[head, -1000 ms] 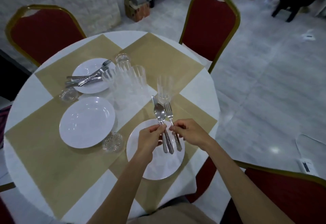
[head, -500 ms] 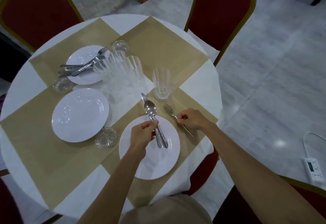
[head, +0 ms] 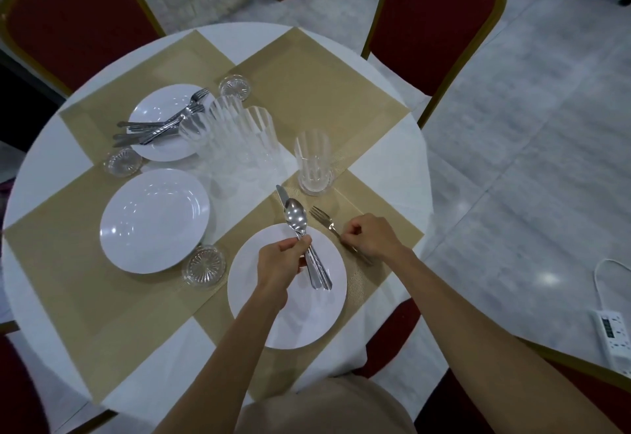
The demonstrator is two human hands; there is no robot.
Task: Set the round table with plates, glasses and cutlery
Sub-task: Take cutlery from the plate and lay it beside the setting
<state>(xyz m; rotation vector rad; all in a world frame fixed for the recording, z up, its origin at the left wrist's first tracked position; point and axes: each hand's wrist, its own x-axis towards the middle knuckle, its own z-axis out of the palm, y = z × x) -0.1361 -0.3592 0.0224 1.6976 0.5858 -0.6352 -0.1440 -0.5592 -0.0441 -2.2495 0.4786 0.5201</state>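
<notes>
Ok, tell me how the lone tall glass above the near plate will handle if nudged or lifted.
The tall glass stands upright and is narrow for its height, so a push near the rim would likely tip it. Its clear ribbed wall looks rigid and probably breakable, though the ribs may aid grip. The woven placemat under it probably resists sliding.

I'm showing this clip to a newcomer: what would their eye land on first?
The left hand grips a spoon and knife over the near plate, while the right hand pinches a fork on the placemat just right of it. Behind, clear glasses cluster mid-table beside a far plate piled with cutlery.
</notes>
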